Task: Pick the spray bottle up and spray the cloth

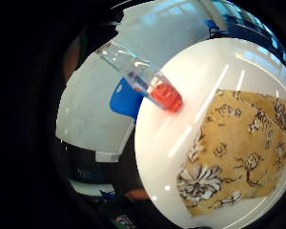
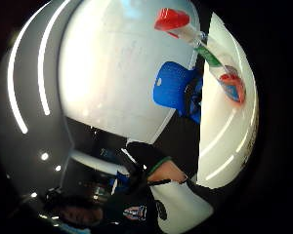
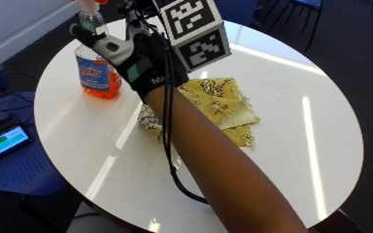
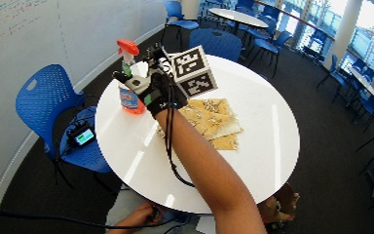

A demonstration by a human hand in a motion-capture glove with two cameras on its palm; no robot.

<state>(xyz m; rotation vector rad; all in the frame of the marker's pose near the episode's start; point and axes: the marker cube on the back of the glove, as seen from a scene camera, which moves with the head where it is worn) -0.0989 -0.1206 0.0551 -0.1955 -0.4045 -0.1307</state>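
One spray bottle (image 3: 97, 68) stands upright near the round worktop's (image 3: 315, 145) left edge, apart from the patterned cloth (image 3: 222, 109). The gloved hand (image 3: 144, 63) hovers beside it, holding nothing; whether its fingers are spread I cannot tell. A careless reach could topple the tall bottle off that edge.

A round white table (image 4: 265, 146) is seen mid-frame; a blue chair (image 4: 41, 97) and small screen device (image 4: 83, 136) at left.

We see a round white table (image 3: 290, 97). On it stands a bottle (image 3: 96, 73) of orange liquid at about ten o'clock, and a folded yellow flowered cloth (image 3: 228, 109) lies near its centre.
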